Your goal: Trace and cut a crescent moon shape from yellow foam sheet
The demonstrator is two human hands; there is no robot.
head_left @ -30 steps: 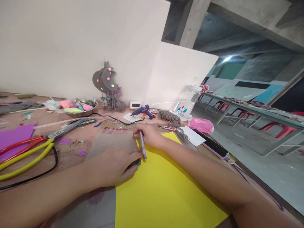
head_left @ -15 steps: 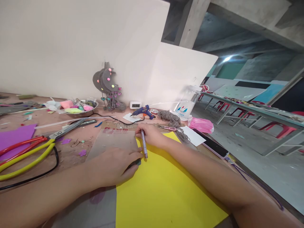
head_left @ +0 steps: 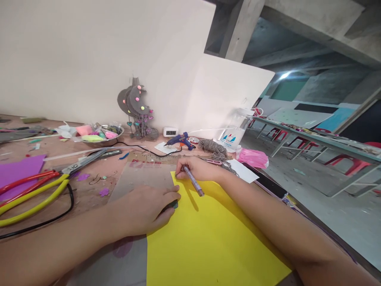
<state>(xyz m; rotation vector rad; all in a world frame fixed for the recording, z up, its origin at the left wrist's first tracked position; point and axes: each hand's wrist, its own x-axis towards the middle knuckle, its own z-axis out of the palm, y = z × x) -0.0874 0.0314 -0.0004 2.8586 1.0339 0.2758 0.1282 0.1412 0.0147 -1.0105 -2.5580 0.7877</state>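
A yellow sheet (head_left: 208, 238) lies on a grey board (head_left: 133, 178). My right hand (head_left: 190, 169) is closed on a purple-grey pen (head_left: 193, 180) near the sheet's far left corner; the pen's rear end points back toward me. At the sheet's left edge rests my left hand (head_left: 151, 206), its fingers curled around a small dark green object (head_left: 172, 204), mostly hidden under the fingers.
Scissors with yellow handles (head_left: 35, 206) and a purple sheet (head_left: 24, 172) lie at left. Behind are a bowl of clay (head_left: 107, 134), a blue glue gun (head_left: 180, 140), a clock (head_left: 170, 132), grey yarn (head_left: 212, 147) and a jug (head_left: 233, 129). A phone (head_left: 272, 184) lies right.
My right hand has moved slightly right, and the pen has tilted, with its rear end swung to the right. The left hand has hardly moved.
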